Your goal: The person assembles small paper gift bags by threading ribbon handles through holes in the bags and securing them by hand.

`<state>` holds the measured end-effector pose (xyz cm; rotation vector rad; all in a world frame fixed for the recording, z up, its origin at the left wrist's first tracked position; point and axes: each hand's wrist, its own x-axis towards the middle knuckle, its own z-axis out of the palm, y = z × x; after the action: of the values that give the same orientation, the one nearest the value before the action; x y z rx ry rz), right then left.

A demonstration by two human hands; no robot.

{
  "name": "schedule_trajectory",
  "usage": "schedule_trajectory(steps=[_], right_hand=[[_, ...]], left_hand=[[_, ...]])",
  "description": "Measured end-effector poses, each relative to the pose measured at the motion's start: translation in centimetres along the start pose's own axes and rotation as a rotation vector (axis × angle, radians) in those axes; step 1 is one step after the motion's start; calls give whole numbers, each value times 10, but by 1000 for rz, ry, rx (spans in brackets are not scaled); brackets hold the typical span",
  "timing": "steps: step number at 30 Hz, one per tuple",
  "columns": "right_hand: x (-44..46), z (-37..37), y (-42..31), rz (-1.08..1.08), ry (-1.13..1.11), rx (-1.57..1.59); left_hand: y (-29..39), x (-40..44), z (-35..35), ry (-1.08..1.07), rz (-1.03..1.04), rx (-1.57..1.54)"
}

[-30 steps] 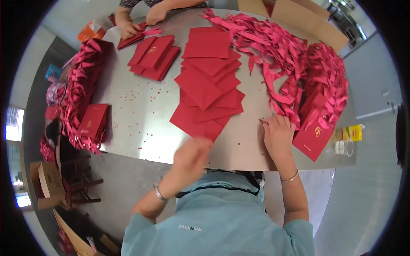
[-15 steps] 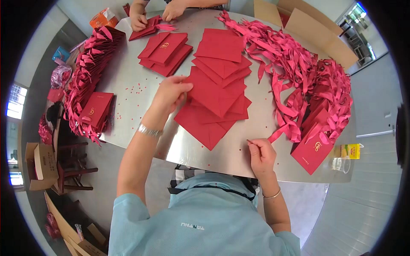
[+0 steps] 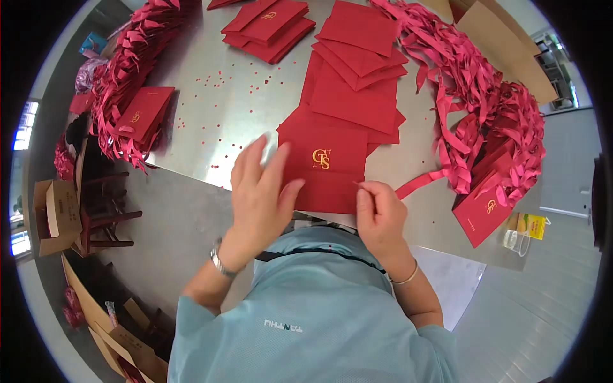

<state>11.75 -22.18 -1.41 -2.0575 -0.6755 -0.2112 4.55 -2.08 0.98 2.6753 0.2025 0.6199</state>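
A red envelope (image 3: 319, 191) with a gold GTS mark and a crosswise fold lies at the table's front edge, between my hands. My left hand (image 3: 258, 191) is open, fingers spread and slightly blurred, over the envelope's left edge. My right hand (image 3: 382, 214) is closed in a pinch at the envelope's right edge. A pink ribbon (image 3: 421, 184) runs from the ribbon heap to this hand, and a small red tip shows at its fingertips. Beyond the envelope, a spread stack of plain red envelopes (image 3: 354, 96) stretches away from me.
Another stack of red envelopes (image 3: 268, 29) lies at the back. Ribboned envelopes (image 3: 128, 76) line the left edge. A pink ribbon heap (image 3: 472, 108) covers the right side, near a cardboard box (image 3: 504, 48) and a yellow pack (image 3: 531, 225). Red dots are scattered on the metal table (image 3: 236, 127).
My left hand has come from the stack toward me and opened. The marked envelope now lies before my right hand. The view has shifted, and the other person's hands have left it.
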Motion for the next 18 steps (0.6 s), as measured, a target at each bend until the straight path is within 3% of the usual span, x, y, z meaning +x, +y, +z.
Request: schedule_trajectory(steps=[3,4,6,10,13,18], right_hand=[[-8,13,1,-89,-49,-87],[-11,18,5,-145,-69,-127],[-14,20,8,-139,-89,-170],[-14,22,8,-105,-101,-170],[-14,22,7,-101,-121,-193],[-13,23,8,-118,-123,-216]], left_hand=[[0,45,24,-101,198,-77],[-2,55,33,-106,202,-84],[-2,68,44,-332,227,4],[2,76,37,-338,236,10],[3,87,29,-375,132,-36],[0,102,19,-674,-109,-490]])
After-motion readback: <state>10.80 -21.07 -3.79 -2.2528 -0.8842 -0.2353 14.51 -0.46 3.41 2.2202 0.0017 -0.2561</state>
